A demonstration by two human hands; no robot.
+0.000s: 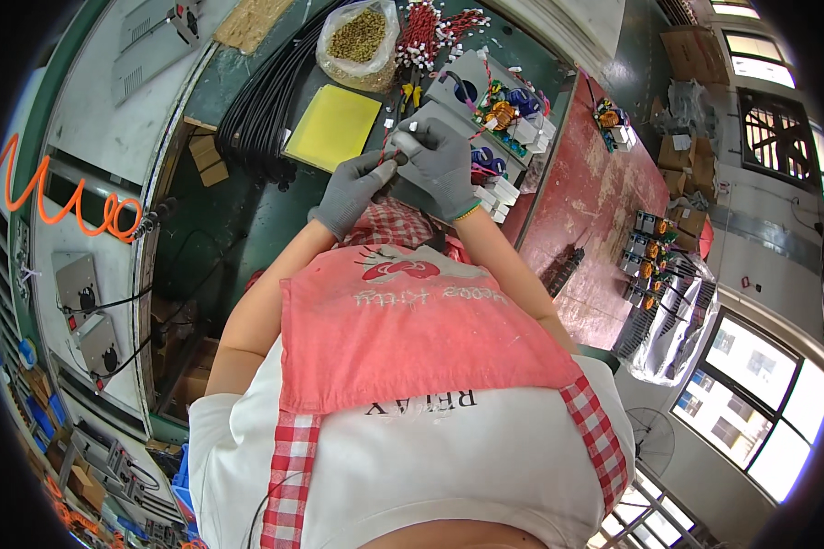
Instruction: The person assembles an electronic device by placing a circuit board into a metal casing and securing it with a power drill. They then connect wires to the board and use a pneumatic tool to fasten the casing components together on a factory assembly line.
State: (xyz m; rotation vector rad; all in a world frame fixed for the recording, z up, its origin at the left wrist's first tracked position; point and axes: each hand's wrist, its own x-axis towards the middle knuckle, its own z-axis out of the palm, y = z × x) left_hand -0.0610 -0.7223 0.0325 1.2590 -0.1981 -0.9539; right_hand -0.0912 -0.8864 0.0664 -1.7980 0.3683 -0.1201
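Observation:
In grey work gloves, my left hand (346,194) and my right hand (439,166) meet over the near edge of the green bench. Fingers of both pinch a thin red-and-black wire (386,139) with a small white connector; much of it is hidden by the gloves. Just left of the hands lies a stack of yellow sheets (331,128). Beyond them is a pair of yellow-handled pliers (411,94). Right of my right hand, circuit boards (513,114) with copper coils, blue parts and white blocks rest on grey metal housings.
A clear bag of small brass-coloured parts (359,41) and a heap of red wires (421,35) lie at the back. Black cables (256,114) bundle at left. An orange coiled hose (69,215) hangs far left. More boards (645,261) line the red surface at right.

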